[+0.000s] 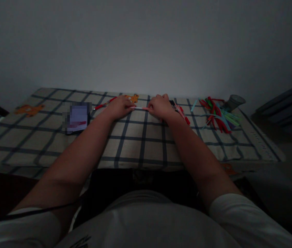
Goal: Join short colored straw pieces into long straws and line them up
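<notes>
Head cam | my left hand (120,106) & right hand (160,106) grips each pinching an end of pink strip (141,108) | risk: uneven pull tears it | loose strips (219,115) right of right grip

Left of the hands (141,106), a pixel-blurred object (76,118) lies on the bench (135,144). The fingers hide both ends of the thin pale strip (141,108) between them.

Matt woven checked tablecloth (141,137) covers the table; at three o'clock, thin paper-like strips (219,115) beside a translucent plastic cup (235,102).
</notes>
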Demonstrator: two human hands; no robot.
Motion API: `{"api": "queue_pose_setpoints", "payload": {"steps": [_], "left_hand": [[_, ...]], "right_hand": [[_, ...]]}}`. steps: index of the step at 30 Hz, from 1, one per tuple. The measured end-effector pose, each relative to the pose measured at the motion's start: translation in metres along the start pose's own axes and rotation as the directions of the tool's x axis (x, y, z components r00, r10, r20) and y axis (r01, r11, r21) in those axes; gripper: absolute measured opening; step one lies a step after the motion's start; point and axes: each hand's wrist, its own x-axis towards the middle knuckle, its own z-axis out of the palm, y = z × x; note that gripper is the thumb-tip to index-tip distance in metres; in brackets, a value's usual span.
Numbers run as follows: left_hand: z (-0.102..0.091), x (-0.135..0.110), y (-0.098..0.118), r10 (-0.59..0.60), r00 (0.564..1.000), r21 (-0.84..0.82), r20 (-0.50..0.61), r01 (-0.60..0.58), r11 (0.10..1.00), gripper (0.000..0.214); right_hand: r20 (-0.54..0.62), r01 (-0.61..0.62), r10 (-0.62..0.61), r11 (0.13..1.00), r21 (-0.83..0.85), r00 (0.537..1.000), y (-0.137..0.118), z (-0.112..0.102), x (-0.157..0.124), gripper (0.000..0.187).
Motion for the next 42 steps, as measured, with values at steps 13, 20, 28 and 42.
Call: {"api": "queue_pose_setpoints", "payload": {"steps": [13,20,28,42], "left_hand": [[-0.003,-0.002,0.0,-0.023,1.0,0.001,-0.002,0.023,1.0,0.039],[0.0,0.001,0.002,0.039,0.999,0.008,0.035,-0.04,0.999,0.039],[0.005,0.003,-0.005,0.105,0.994,0.021,0.001,-0.105,0.994,0.041],[0.005,0.002,0.009,0.146,0.988,-0.1,-0.059,-0.151,0.983,0.033]], "right_hand": [[0.002,-0.026,0.026,1.0,-0.016,1.0,0.003,-0.002,0.0,0.04],[-0.026,0.0,0.0,1.0,0.001,1.0,0.0,0.002,0.001,0.035],[-0.015,0.0,0.0,1.0,-0.02,1.0,0.0,0.002,0.0,0.035],[0.0,0.078,-0.078,0.997,-0.022,0.997,-0.013,-0.002,-0.004,0.038]]}}
